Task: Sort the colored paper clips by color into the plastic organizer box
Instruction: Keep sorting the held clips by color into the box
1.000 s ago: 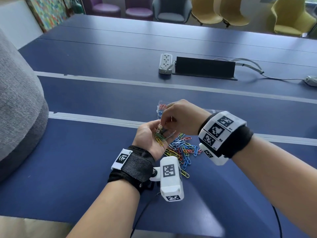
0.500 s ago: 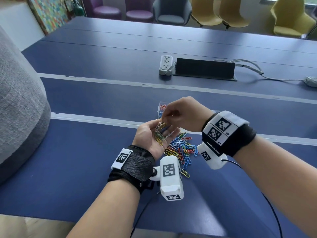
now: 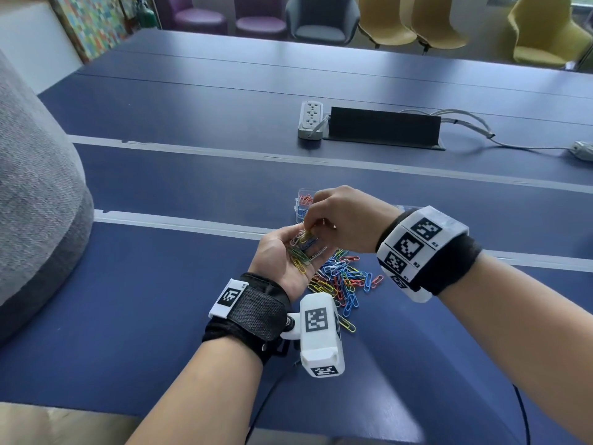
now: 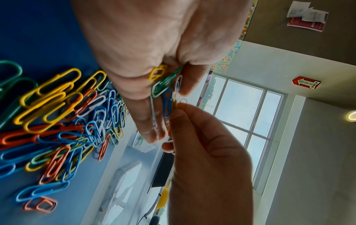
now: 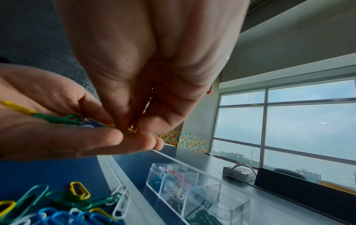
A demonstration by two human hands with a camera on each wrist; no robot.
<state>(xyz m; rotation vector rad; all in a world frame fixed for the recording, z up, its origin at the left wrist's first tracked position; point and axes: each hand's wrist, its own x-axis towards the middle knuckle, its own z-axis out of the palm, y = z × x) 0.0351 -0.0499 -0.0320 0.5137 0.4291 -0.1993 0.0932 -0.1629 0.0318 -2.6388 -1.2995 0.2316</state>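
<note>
- Left hand [image 3: 282,256] was palm up above the blue table [image 3: 160,300], fingers loosely cupped under a small bunch of clips [image 3: 303,248]: green, yellow, blue and white ones lay across palm and fingers.
- Right hand [image 3: 343,216] hovered over the left palm from 2 o'clock, thumb and forefinger pinching a yellowish clip [image 4: 176,105] at the left fingertips; other fingers curled.
- Right wrist view: pinch point [image 5: 131,130] sat right on the left fingers [image 5: 108,141]; clip colour was hard to read there, looked yellow-orange.
- Loose pile of paper clips [image 3: 343,281] lay on the table at 5 o'clock of the left hand, just beside it; mixed blue, yellow, red, green, white.
- Clear plastic organizer box [image 5: 192,193] sat on the table at 12 o'clock of the hands, partly hidden by the right hand in the head view; compartments held red, blue, white and dark green clips, which colour in which cell only partly clear.
- White power strip [image 3: 310,120] and black cable flap [image 3: 383,126] were farther off at 12 o'clock, well apart from the box.
- Grey padded seat [image 3: 35,203] at 9 o'clock; chairs [image 3: 324,17] lined the far edge.
</note>
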